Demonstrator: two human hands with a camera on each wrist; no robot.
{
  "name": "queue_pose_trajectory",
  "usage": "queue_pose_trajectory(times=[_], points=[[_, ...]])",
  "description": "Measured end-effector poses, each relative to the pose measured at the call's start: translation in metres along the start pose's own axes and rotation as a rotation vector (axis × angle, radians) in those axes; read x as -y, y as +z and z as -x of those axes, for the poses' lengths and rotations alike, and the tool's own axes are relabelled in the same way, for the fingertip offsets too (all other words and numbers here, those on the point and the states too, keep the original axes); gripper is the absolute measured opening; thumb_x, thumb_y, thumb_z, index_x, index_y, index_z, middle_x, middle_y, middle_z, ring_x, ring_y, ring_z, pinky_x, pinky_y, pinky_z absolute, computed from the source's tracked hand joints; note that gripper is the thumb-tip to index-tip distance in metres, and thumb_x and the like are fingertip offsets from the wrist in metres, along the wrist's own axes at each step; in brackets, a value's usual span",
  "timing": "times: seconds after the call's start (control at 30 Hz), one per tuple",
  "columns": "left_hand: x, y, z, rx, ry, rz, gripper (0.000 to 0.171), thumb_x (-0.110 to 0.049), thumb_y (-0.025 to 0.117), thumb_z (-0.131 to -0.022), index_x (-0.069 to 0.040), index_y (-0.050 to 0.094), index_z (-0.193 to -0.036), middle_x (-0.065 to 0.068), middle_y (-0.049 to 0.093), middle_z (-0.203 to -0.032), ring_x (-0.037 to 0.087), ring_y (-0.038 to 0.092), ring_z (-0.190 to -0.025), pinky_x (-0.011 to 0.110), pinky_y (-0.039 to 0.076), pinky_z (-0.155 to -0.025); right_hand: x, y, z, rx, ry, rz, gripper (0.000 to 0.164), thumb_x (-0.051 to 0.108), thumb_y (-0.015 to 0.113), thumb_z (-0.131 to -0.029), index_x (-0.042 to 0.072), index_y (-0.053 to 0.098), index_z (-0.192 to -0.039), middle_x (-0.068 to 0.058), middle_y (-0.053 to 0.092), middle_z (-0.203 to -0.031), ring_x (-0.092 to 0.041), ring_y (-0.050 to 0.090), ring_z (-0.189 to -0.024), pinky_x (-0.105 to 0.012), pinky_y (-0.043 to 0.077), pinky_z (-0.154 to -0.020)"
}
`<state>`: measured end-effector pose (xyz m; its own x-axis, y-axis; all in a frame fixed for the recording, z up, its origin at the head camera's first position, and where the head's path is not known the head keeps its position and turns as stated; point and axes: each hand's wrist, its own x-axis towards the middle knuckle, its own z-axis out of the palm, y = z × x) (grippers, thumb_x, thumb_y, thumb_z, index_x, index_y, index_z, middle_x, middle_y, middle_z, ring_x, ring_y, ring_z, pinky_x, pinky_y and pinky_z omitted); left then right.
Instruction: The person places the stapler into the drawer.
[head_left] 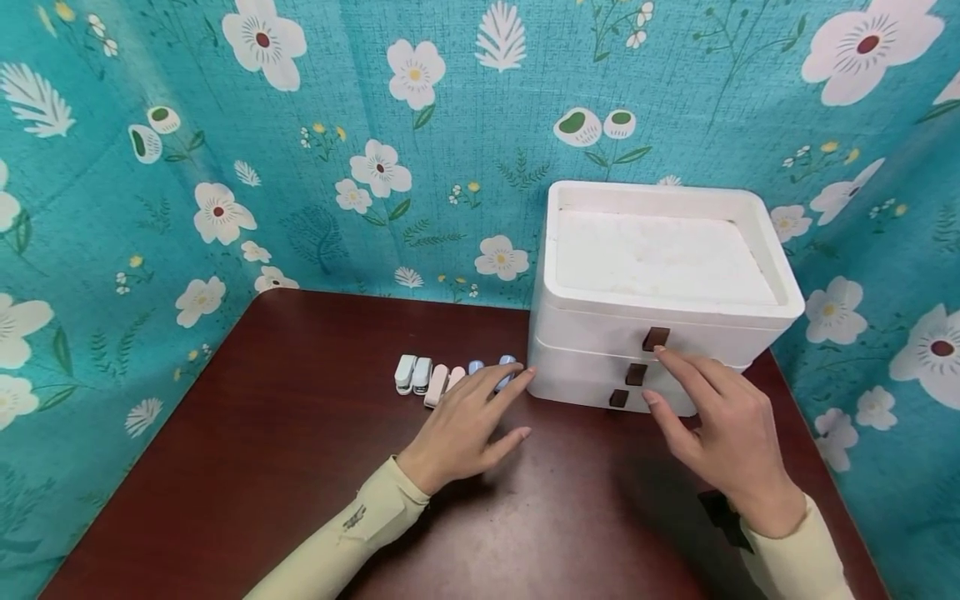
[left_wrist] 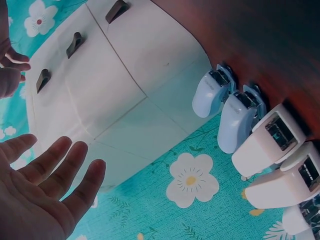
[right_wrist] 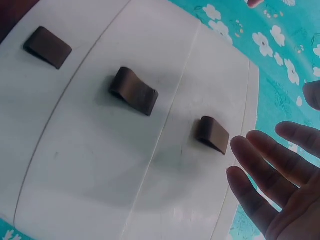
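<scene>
A white three-drawer box [head_left: 585, 329] with brown pull tabs stands at the back right of the table. My right hand [head_left: 723, 425] is in front of it, fingers loosely bent and spread, fingertips close to the top drawer's tab [right_wrist: 213, 135]. Nothing sits in that palm. The middle tab [right_wrist: 134, 91] and bottom tab [right_wrist: 48, 48] hang uncovered. My left hand [head_left: 472, 425] is held out with relaxed fingers near the box's front left corner. Beyond it small staplers stand in a row: pale ones [head_left: 405, 373], pink ones [left_wrist: 270, 137] and blue ones [left_wrist: 235, 122], partly hidden by the hand in the head view.
The box has a shallow rimmed tray top [head_left: 660, 258]. A dark red-brown table [head_left: 300, 450] lies under everything. Teal flowered cloth [head_left: 337, 108] hangs behind the table and along both sides.
</scene>
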<state>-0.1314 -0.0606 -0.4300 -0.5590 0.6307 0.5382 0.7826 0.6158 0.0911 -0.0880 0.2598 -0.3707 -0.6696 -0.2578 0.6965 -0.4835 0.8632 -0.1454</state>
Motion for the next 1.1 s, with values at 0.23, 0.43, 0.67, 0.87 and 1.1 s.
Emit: queue_pose_trajectory(times=[0.23, 0.43, 0.67, 0.87, 1.1], points=[[-0.001, -0.002, -0.006, -0.008, -0.004, -0.006, 0.069, -0.043, 0.068, -0.098, -0.017, 0.044, -0.157, 0.007, 0.058, -0.148, 0.023, 0.061, -0.132, 0.04, 0.054, -0.108, -0.007, -0.004, -0.005, -0.082, 0.014, -0.001, 0.068, 0.061, 0.049, -0.102, 0.003, 0.071, -0.129, -0.023, 0.076, -0.113, -0.04, 0.074, -0.091, -0.006, 0.039, -0.104], [-0.002, -0.002, -0.009, -0.016, 0.003, -0.008, 0.068, -0.043, 0.067, -0.099, -0.016, 0.044, -0.157, 0.007, 0.058, -0.147, 0.023, 0.062, -0.132, 0.039, 0.053, -0.109, -0.014, -0.008, -0.008, -0.126, 0.04, -0.003, 0.07, 0.062, 0.049, -0.103, 0.002, 0.07, -0.132, -0.025, 0.074, -0.116, -0.043, 0.072, -0.093, 0.001, 0.028, -0.105], [-0.003, -0.003, -0.013, -0.027, 0.011, -0.009, 0.065, -0.043, 0.066, -0.099, -0.015, 0.047, -0.155, 0.007, 0.058, -0.147, 0.023, 0.062, -0.131, 0.038, 0.053, -0.11, -0.026, -0.014, -0.01, -0.177, 0.094, -0.005, 0.074, 0.067, 0.05, -0.1, 0.004, 0.069, -0.134, -0.025, 0.072, -0.124, -0.049, 0.07, -0.106, -0.01, 0.031, -0.117], [-0.005, -0.004, -0.015, -0.038, 0.014, 0.003, 0.065, -0.043, 0.066, -0.099, -0.014, 0.048, -0.154, 0.007, 0.059, -0.146, 0.022, 0.063, -0.129, 0.037, 0.054, -0.108, -0.035, -0.02, -0.01, -0.191, 0.125, 0.001, 0.075, 0.068, 0.051, -0.1, 0.005, 0.067, -0.137, -0.027, 0.071, -0.127, -0.05, 0.069, -0.107, -0.007, 0.03, -0.114], [-0.008, -0.005, -0.018, -0.046, 0.007, 0.01, 0.066, -0.043, 0.066, -0.099, -0.015, 0.046, -0.156, 0.007, 0.059, -0.146, 0.022, 0.064, -0.128, 0.037, 0.055, -0.107, -0.042, -0.024, -0.012, -0.239, 0.118, 0.002, 0.073, 0.065, 0.054, -0.1, 0.003, 0.068, -0.136, -0.029, 0.071, -0.123, -0.053, 0.068, -0.103, 0.0, 0.027, -0.107]])
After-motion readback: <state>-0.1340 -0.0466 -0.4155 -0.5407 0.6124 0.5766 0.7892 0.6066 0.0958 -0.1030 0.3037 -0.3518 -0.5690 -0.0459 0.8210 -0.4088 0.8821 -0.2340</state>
